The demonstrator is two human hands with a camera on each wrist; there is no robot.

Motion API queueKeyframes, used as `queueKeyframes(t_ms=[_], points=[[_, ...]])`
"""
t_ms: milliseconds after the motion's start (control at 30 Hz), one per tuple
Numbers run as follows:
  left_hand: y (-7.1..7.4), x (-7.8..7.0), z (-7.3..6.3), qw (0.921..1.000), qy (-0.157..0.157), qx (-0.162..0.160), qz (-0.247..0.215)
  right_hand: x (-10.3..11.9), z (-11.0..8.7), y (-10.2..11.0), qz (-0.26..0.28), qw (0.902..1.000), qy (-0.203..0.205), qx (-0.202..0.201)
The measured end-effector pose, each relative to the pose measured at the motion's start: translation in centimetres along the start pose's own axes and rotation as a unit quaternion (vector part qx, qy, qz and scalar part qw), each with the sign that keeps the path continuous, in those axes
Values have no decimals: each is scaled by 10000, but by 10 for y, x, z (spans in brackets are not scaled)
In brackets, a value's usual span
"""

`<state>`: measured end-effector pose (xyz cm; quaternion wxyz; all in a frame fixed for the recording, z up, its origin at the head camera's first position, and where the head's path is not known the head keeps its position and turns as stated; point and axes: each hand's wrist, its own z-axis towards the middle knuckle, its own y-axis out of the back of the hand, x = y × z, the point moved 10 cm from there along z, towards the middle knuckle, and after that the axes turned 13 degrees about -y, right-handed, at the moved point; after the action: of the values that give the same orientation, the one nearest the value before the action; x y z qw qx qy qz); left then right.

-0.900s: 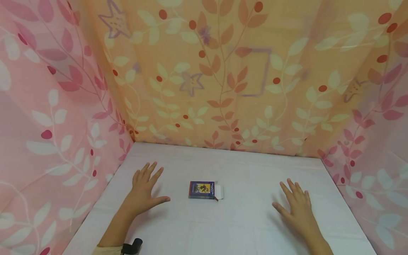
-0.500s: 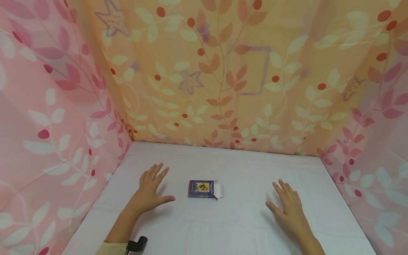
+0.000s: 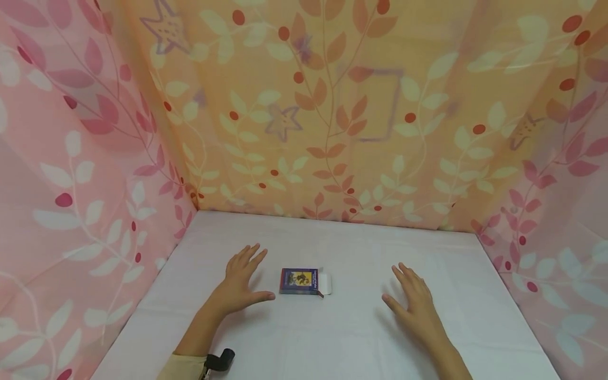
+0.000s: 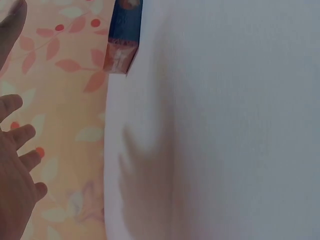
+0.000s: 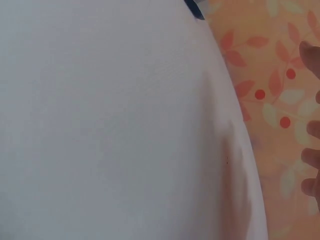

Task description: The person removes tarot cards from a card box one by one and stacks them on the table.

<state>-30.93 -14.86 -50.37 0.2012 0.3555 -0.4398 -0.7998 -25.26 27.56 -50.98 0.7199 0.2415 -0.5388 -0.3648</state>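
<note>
A small purple-blue card box (image 3: pixel 299 281) with a yellow picture lies flat on the white table, its white end flap (image 3: pixel 325 283) open toward the right. Just left of it hovers my left hand (image 3: pixel 242 282), fingers spread and thumb pointing at the box without touching. My right hand (image 3: pixel 412 301) is held above the table farther off to the right, fingers extended and holding nothing. In the left wrist view the reddish end of the card box (image 4: pixel 120 56) shows near the top, beside my fingers. Only a dark corner of the box (image 5: pixel 195 9) appears in the right wrist view.
The white-covered table (image 3: pixel 332 343) spreads around the box. An orange patterned curtain (image 3: pixel 313 105) stands behind it, with pink patterned curtains (image 3: pixel 95 211) at both sides. A black wrist mount (image 3: pixel 220 360) sits at my left sleeve (image 3: pixel 185 367).
Both hands have moved inward, the left to the right and the right to the left, closing in on the box. The box stays in place on the table.
</note>
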Motion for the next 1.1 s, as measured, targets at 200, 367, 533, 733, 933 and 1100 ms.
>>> queueKeyframes(t_ms=[200, 367, 533, 733, 933, 1100], points=[[-8, -7, 9, 9998, -43, -17, -167, 10, 7, -3, 108, 9999, 53, -50], [-15, -12, 17, 9995, -120, 20, -298, 16, 11, -4, 186, 9997, 103, -109], [-25, -15, 23, 9991, -215, 33, -363, 23, 14, -7, 368, 9993, 53, -13], [-39, -15, 30, 9984, -198, 196, -493, 31, 17, -13, 514, 9987, -43, 48], [-49, -15, 39, 9971, -106, 428, -624, 41, 21, -18, 731, 9970, -161, 188], [-60, -10, 40, 9955, 127, 562, -752, 47, 23, -24, 821, 9959, -263, 282]])
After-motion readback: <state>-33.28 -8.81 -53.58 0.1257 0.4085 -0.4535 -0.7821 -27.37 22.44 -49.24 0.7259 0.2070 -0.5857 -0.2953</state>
